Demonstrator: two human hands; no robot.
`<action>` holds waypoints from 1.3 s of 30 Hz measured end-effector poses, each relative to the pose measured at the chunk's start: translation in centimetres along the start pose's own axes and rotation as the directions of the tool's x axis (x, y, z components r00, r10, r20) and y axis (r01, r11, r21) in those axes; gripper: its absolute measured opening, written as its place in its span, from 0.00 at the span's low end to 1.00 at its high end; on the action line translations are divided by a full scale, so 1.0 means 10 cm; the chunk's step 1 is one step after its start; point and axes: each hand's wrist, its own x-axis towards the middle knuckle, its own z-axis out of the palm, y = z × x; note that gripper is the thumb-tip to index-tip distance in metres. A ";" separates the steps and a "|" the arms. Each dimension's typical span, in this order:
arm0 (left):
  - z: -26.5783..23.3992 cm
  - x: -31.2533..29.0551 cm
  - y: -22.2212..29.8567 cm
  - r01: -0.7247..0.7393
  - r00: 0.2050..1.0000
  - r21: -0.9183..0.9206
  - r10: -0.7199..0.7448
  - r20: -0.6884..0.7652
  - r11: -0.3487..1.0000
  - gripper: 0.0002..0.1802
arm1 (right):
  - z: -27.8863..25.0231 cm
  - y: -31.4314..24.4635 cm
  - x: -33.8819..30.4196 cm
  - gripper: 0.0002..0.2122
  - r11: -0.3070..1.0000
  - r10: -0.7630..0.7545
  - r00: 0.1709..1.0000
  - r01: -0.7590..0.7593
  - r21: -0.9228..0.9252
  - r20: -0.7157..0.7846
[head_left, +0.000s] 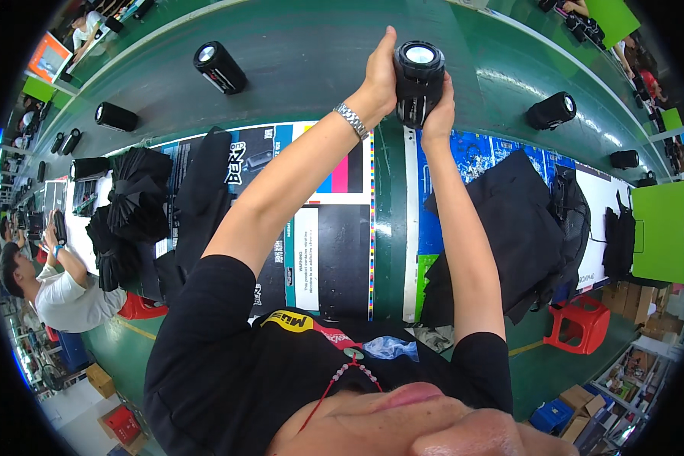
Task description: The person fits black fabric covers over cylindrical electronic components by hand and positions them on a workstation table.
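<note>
A black cylindrical speaker (419, 85) stands out at arm's length over the green conveyor belt (304, 76), its silver round end facing up. My left hand (381, 72) presses against its left side, and part of the fingers is hidden behind it. On the lower right side my right hand (438, 115) grips the same speaker. Whether its base rests on the belt or is lifted, I cannot tell. Another speaker (220, 68) lies tilted on the belt to the left, and one more (552, 112) lies to the right.
Piles of black fabric pieces lie left (140, 186) and right (513, 224) of my arms, on printed sheets (319, 262). A person in a white shirt (76, 302) works at the far left. A red stool (577, 325) stands at the lower right.
</note>
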 end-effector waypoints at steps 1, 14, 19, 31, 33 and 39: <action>0.09 -0.11 0.08 0.023 1.000 0.004 -0.023 0.016 1.000 0.34 | 0.02 -0.05 -0.04 0.23 0.995 0.017 1.000 -0.018 0.097 0.004; -0.06 -0.20 0.33 0.116 0.967 -0.321 -0.180 -0.178 0.940 0.41 | 0.04 -0.33 -0.20 0.34 0.858 0.513 0.846 -0.499 -0.124 0.145; -0.44 -0.06 0.33 0.143 0.900 -0.021 -0.139 -0.412 0.989 0.34 | 0.05 -0.62 0.09 0.23 0.771 -0.238 0.971 0.181 -0.610 -0.012; -0.12 0.14 0.58 -0.215 0.976 0.737 0.167 0.140 0.640 0.20 | 0.07 -0.34 0.15 0.27 0.369 -0.525 0.748 0.630 -0.683 0.407; -0.19 0.21 0.61 -0.071 0.990 0.860 -0.067 0.121 0.506 0.19 | 0.05 -0.34 0.09 0.25 0.427 -0.519 0.775 0.601 -0.675 0.361; -0.07 0.31 0.49 0.038 0.949 0.928 -0.305 0.084 0.372 0.17 | -0.16 -0.16 0.10 0.30 0.916 -0.263 0.960 0.279 -0.289 0.093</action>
